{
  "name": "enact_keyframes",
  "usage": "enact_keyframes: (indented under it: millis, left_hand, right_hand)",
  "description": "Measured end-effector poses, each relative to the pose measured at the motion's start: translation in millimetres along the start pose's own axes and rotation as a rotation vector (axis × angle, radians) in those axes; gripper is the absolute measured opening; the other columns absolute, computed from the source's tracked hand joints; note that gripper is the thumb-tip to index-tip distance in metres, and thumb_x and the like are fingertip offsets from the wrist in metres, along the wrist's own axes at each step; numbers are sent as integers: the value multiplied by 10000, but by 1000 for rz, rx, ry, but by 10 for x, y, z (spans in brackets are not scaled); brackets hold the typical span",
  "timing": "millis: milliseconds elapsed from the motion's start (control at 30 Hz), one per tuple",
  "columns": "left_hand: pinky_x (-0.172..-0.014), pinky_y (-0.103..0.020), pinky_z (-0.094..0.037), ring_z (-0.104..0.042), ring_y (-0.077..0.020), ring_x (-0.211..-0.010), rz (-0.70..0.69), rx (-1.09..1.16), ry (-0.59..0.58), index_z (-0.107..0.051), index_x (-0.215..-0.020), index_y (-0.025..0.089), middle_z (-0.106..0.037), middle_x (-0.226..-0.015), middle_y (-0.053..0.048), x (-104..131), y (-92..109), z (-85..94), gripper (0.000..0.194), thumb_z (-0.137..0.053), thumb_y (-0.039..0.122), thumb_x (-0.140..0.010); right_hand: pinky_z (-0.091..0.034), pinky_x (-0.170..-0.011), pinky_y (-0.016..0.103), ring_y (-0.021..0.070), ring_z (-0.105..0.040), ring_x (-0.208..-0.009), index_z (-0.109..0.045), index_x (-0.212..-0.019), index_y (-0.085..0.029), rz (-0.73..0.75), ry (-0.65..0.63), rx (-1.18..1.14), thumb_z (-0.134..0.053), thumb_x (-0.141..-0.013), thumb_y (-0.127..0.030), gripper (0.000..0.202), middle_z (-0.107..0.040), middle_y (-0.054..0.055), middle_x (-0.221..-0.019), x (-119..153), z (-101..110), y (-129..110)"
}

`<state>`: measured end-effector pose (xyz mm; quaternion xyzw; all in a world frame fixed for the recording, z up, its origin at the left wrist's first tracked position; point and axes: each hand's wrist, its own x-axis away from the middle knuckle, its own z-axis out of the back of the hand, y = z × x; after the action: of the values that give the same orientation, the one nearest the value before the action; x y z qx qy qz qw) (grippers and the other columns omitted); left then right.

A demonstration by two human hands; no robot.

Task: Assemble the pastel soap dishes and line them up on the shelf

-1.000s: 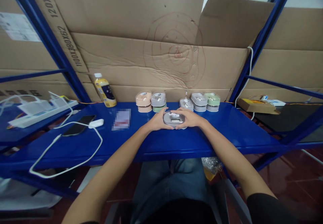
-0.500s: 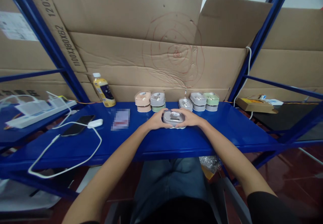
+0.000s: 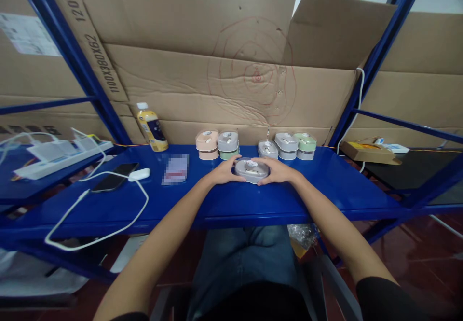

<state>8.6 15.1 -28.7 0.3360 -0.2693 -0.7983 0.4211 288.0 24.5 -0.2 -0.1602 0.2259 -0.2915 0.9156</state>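
Between my two hands, over the middle of the blue table (image 3: 231, 205), is a grey oval lidded box (image 3: 252, 171) with a shiny clear-looking cover and a small sticker on top. My left hand (image 3: 223, 172) is curved around its left end, the thumb along the near side. Around the right end closes my right hand (image 3: 279, 170), its thumb at the near right edge. I cannot tell whether the box's base touches the table. Just behind it stand a single grey box (image 3: 268, 149), a grey stack (image 3: 286, 146) and a green-topped stack (image 3: 306, 146).
Behind my left hand stand a peach stack (image 3: 207, 144) and a grey-over-green stack (image 3: 228, 145). Further left are a yellow bottle (image 3: 152, 128), a blurred card (image 3: 175, 169), a phone (image 3: 115, 176), a white cable (image 3: 97, 238) and a power strip (image 3: 65, 159). Cardboard (image 3: 173, 79) walls the back.
The camera view has shifted slightly. The grey box has turned a little between my hands, which stay around its two ends. The other boxes have not moved.
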Motion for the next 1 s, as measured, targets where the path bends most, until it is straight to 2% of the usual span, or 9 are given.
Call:
enact_keyframes:
  millis: [100,200,333,400,533,633,733,833,1000]
  left_hand:
    - [-1054,-524,-522,-685,-315,-1156,-21,26,81,-475,-1432,155,-696,-1267,-175,-22,-27,2,932,-895,478,-665]
    - [-1008,-498,-558,-708,-280,-1062,-64,9,238,-538,-1336,147,-730,-1149,-148,-56,-19,8,687,-792,469,-784]
    - [-971,-485,-578,-708,-261,-991,-101,-96,379,-608,-1199,156,-736,-1063,-122,-74,21,22,431,-687,425,-871]
    - [-965,-468,-579,-705,-254,-980,-112,-150,402,-620,-1168,164,-731,-1057,-111,-59,39,27,370,-664,404,-889]
    - [-1022,-469,-539,-667,-287,-1087,-148,-318,430,-624,-1170,174,-695,-1121,-118,-19,99,53,308,-628,346,-915]
    - [-1125,-507,-448,-566,-358,-1269,-131,-522,467,-603,-1265,161,-616,-1282,-173,-54,200,101,392,-643,304,-903]
    - [-1189,-538,-349,-421,-424,-1415,-74,-755,442,-524,-1413,138,-474,-1479,-232,-186,317,142,610,-720,304,-859]
    - [-1193,-566,-297,-326,-460,-1477,28,-954,380,-446,-1504,149,-378,-1578,-258,-372,368,136,757,-765,319,-838]
    - [-1159,-625,-273,-363,-498,-1453,168,-1119,345,-417,-1543,137,-399,-1570,-305,-601,289,56,708,-680,292,-903]
  right_hand:
    - [-472,-1083,532,354,-637,-1236,-582,-1457,-256,-26,88,27,-896,-676,-491,874,-673,109,-1366,20,62,-23]
    - [-467,-1085,529,366,-627,-1240,-597,-1439,-250,-70,266,78,-862,-707,-513,822,-670,120,-1355,15,158,-17]
    - [-464,-1052,575,420,-603,-1204,-557,-1463,-231,-311,604,228,-815,-750,-542,820,-636,173,-1271,-132,267,65]
    - [-435,-1057,604,458,-554,-1234,-562,-1421,-206,-404,683,293,-819,-751,-516,782,-614,201,-1240,-280,268,130]
    - [-347,-1097,656,498,-448,-1308,-568,-1302,-153,-507,666,330,-844,-743,-464,697,-582,264,-1247,-576,143,234]
    - [-346,-1072,666,495,-447,-1292,-540,-1305,-120,-560,642,378,-789,-802,-512,684,-546,319,-1299,-683,17,244]
    - [-369,-1032,626,469,-469,-1251,-509,-1342,-77,-593,623,531,-713,-868,-517,677,-540,328,-1308,-695,-61,208]
    - [-368,-1002,572,442,-486,-1211,-526,-1313,-40,-626,598,694,-654,-917,-483,607,-558,317,-1285,-661,-78,155]
    - [-345,-1002,570,453,-444,-1241,-570,-1288,-51,-530,618,772,-586,-948,-528,586,-517,322,-1371,-551,-35,81]
